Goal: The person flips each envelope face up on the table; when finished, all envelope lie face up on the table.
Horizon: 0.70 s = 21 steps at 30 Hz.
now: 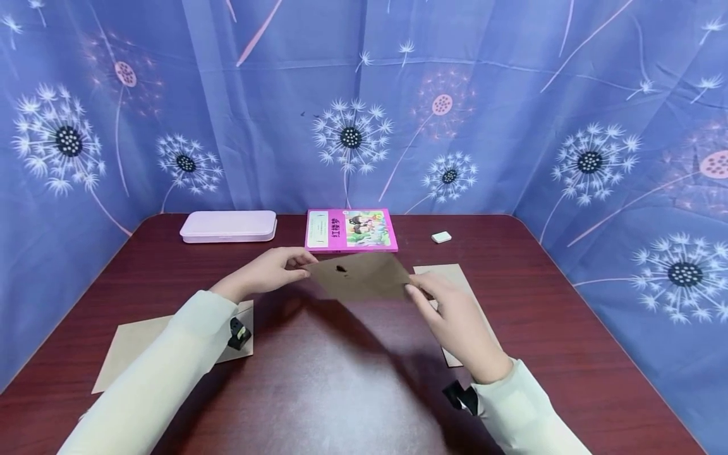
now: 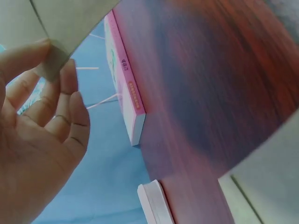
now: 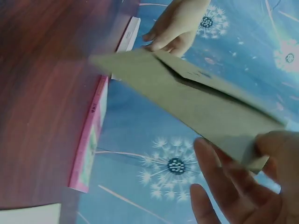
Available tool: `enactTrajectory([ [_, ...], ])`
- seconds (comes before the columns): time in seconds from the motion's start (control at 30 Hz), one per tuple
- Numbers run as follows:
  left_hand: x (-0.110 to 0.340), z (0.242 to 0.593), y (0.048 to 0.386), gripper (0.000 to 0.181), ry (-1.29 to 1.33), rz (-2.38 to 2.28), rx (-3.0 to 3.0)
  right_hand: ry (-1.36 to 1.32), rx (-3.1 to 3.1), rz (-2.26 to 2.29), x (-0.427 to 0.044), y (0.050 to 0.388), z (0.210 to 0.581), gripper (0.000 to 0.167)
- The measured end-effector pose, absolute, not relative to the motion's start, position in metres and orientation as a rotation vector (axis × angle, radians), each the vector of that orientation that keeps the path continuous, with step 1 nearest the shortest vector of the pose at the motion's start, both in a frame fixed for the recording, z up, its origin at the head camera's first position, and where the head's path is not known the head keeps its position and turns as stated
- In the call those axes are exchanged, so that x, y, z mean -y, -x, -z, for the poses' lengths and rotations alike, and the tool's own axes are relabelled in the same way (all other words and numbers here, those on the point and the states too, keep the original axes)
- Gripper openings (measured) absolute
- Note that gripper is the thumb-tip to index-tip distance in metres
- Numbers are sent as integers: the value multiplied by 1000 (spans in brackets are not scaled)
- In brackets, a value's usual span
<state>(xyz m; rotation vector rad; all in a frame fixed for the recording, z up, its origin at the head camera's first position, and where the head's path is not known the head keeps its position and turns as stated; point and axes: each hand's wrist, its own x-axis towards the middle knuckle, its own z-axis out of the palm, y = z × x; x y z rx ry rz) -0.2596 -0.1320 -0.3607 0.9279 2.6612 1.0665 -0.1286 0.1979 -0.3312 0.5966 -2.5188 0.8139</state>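
A brown paper envelope [image 1: 364, 277] is held up above the table between both hands, with a small dark mark on the side facing the head camera. The left hand [image 1: 273, 272] pinches its left corner between thumb and fingers. At the opposite end, the right hand [image 1: 452, 313] pinches the right corner. In the right wrist view the envelope [image 3: 187, 100] is tilted and shows a flap edge along its length. The left wrist view has the left hand [image 2: 42, 121] with thumb and fingertips on one corner, the other fingers loosely bent.
Flat brown envelopes lie at the left [image 1: 136, 344], partly under the left sleeve, and at the right [image 1: 449, 275], partly behind the right hand. Along the back are a pale pink case [image 1: 229, 226], a pink book [image 1: 349, 230] and a white eraser [image 1: 441, 237]. A blue dandelion curtain [image 1: 273, 126] surrounds the table.
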Motion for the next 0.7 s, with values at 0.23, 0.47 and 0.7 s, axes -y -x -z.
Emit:
enactTrajectory([
  [0.23,141,363,253,20,-871,-1172,-2706,-424,2471,-894,-198,145,351,41],
  [0.47,143,374,246,28,-751,-1234,-2777,-378,2549,-888,-194,152,375,43],
  [0.7,145,380,241,17,-727,-1052,-2862,-407,2781,-814,-186,149,389,21],
])
